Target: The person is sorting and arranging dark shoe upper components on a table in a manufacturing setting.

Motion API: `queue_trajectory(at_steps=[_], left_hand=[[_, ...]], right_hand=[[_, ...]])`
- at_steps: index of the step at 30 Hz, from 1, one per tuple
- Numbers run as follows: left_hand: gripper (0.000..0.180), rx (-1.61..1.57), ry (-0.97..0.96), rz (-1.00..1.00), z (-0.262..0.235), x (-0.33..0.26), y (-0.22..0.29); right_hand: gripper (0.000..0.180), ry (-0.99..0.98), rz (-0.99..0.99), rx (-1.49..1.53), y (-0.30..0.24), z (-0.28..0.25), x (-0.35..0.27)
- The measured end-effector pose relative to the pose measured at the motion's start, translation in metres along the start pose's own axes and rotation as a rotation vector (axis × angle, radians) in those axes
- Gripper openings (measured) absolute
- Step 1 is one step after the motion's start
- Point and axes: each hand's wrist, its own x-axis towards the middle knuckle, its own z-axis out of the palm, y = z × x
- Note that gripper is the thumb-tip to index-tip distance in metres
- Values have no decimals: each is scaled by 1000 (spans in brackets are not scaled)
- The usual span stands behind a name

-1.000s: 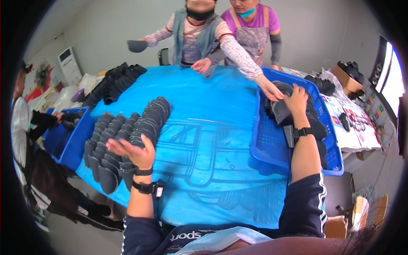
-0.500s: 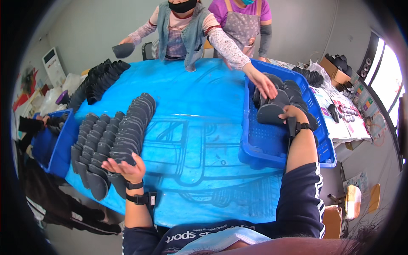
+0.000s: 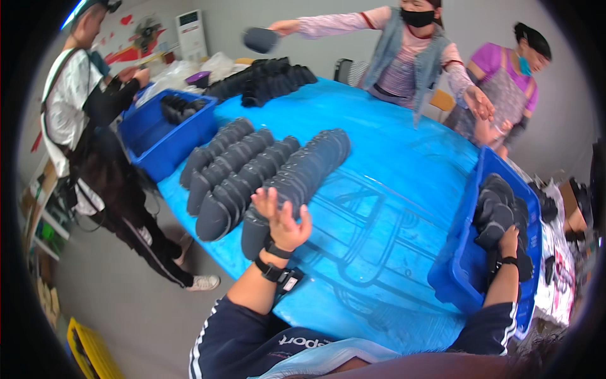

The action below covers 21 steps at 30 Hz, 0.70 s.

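Observation:
My left hand [image 3: 285, 222] is open, fingers spread and palm turned up, holding nothing. It hovers at the near end of the rightmost row of nested dark grey cupped pieces [image 3: 309, 165]. Several such rows lie side by side on the blue-covered table [image 3: 372, 151]. Over to the right, my right hand [image 3: 509, 242] reaches into a blue plastic crate [image 3: 449, 268]. Its fingers close on the edge of a dark grey cupped piece [image 3: 493, 221], among a heap of the same; the fingertips are partly hidden.
Across the table a co-worker holds out a blurred dark grey piece [image 3: 261, 40]. Another person stands at the far right. At left, someone stands by a second blue crate [image 3: 165, 148]. Black pieces [image 3: 268, 81] are heaped at the far edge. A yellow crate [image 3: 91, 350] sits on the floor.
The view has swung to the left. The co-worker's hand has drawn back from the right crate, and their other arm stretches out further with a piece. My right hand stays in the crate.

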Motion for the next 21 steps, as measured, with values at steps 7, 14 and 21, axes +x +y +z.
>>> queue_trajectory(at_steps=[7,14,21], left_hand=[[39,184,-609,-270,-31,54,-3],[31,553,-1170,-891,-87,107,-170],[27,383,-799,-410,-93,93,-124]], right_hand=[[81,-557,145,-4,-79,-59,-15],[84,-779,76,-164,-91,-76,-6],[81,-838,-14,-80,-98,-85,-15]])
